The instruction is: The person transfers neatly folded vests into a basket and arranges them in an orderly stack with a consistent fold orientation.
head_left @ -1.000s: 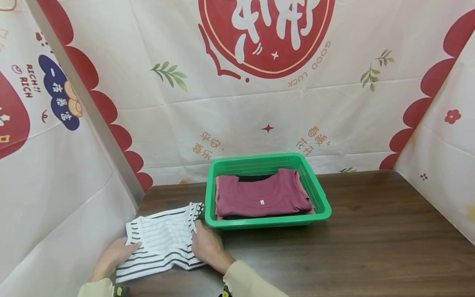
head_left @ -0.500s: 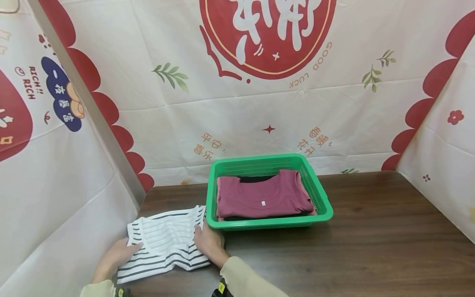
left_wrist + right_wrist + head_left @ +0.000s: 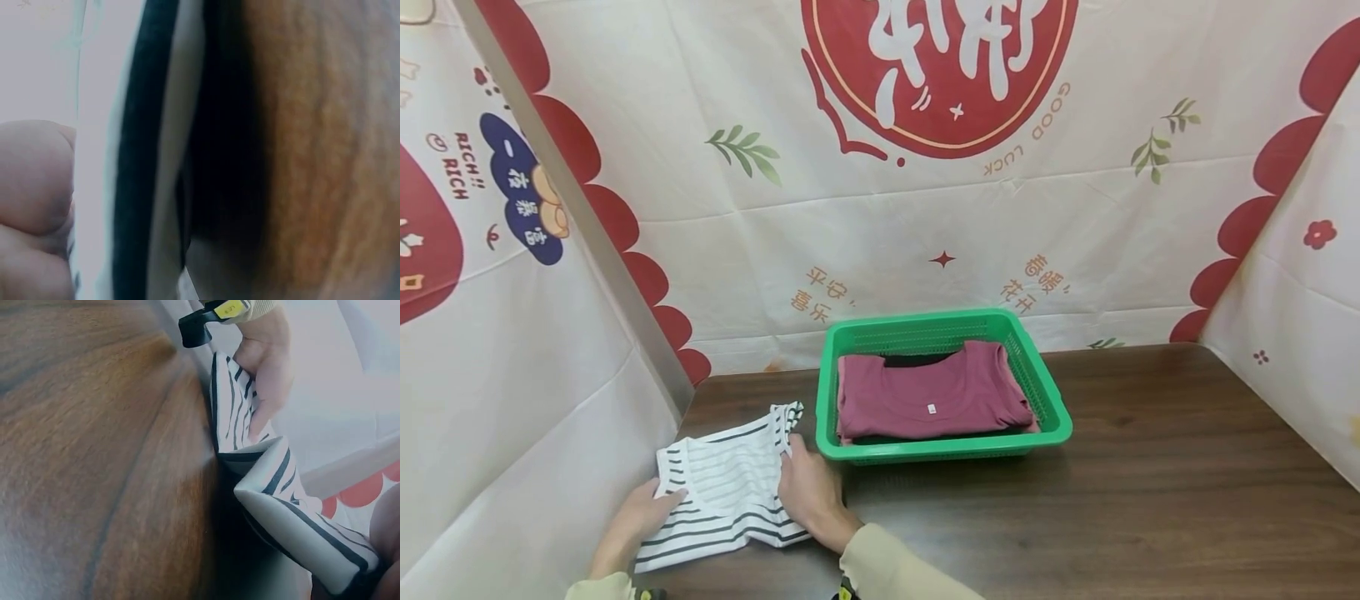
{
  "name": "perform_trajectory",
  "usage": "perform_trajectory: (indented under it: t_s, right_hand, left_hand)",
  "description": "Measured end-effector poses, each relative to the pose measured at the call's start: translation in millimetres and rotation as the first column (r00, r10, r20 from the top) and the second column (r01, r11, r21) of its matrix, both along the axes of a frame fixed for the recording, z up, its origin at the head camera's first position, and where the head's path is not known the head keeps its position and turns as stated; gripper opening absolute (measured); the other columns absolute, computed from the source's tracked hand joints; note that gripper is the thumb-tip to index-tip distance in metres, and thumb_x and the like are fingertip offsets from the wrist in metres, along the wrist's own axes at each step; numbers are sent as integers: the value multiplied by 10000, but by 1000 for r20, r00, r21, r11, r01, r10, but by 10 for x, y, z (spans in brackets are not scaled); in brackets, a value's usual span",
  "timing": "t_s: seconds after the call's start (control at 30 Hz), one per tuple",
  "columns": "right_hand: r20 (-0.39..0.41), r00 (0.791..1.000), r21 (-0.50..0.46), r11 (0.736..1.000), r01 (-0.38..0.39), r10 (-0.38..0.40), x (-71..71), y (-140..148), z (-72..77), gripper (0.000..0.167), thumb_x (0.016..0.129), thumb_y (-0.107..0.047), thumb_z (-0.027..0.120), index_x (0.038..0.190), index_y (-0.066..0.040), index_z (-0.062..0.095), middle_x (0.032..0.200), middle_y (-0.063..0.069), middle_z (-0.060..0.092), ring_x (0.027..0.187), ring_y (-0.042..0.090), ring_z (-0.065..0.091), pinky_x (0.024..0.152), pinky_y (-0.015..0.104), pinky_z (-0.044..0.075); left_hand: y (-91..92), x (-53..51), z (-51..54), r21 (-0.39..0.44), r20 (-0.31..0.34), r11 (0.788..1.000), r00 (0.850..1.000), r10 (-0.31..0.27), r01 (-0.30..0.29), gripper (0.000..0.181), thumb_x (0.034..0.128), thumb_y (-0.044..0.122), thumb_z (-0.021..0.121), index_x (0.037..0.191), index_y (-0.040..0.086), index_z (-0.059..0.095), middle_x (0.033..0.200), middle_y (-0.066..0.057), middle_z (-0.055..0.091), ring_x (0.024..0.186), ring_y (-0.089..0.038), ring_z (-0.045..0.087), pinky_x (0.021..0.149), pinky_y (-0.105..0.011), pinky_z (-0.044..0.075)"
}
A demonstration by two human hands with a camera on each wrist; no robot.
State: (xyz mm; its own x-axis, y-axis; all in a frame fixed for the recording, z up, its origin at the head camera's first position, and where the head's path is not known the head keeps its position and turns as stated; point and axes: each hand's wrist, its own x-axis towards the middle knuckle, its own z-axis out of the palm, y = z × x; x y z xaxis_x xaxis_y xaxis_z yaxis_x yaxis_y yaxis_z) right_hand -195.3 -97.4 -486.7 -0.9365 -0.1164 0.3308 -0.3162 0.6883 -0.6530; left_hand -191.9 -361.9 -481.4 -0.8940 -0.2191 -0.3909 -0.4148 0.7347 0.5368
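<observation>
A white shirt with black stripes, folded into a rough rectangle, lies at the left of the wooden table. My left hand grips its left edge, thumb on top and the other fingers hidden under the cloth. At the opposite side my right hand holds the right edge, where the far corner stands slightly raised. The right wrist view shows the shirt's near edge sagging in a crease between both hands. Close up in the left wrist view, the striped cloth fills the middle beside part of the hand.
Just right of my right hand stands a green plastic basket, with a folded maroon shirt on top of other clothes. Bare table top extends to the right. Printed white cloth walls enclose the back and sides.
My right hand shifts slightly right toward the basket, then back left, with the shirt's right edge following it. The left hand stays at the left edge.
</observation>
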Motion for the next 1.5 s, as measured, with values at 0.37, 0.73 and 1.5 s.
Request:
perform_trajectory:
  t_s: [0.37,0.73,1.5]
  right_hand:
    - [-45,999,3,1000,-16,16,61,20,157,227,985,-152,563,1207,-102,572,693,85,661,555,193,619,437,306,389]
    - [-42,997,-13,998,-59,58,163,44,343,352,985,-165,563,1327,-81,549,720,104,698,612,171,663,495,309,462]
    - [-29,993,-131,985,-115,112,235,195,555,385,997,-155,545,1374,-80,529,618,32,624,520,64,527,461,261,394]
  left_hand:
    - [-20,18,-35,22,-20,999,999,31,-31,787,1004,405,491,1448,-186,218,1461,-417,246,1313,-556,332,1086,-625,285]
    - [-37,23,-6,58,24,997,998,57,-58,777,1010,410,492,1464,-159,217,1462,-405,260,1339,-560,296,1080,-633,291]
    - [-29,74,123,106,-50,994,998,26,-20,802,1014,419,485,1486,-150,171,1492,-397,224,1356,-547,282,1094,-639,259]
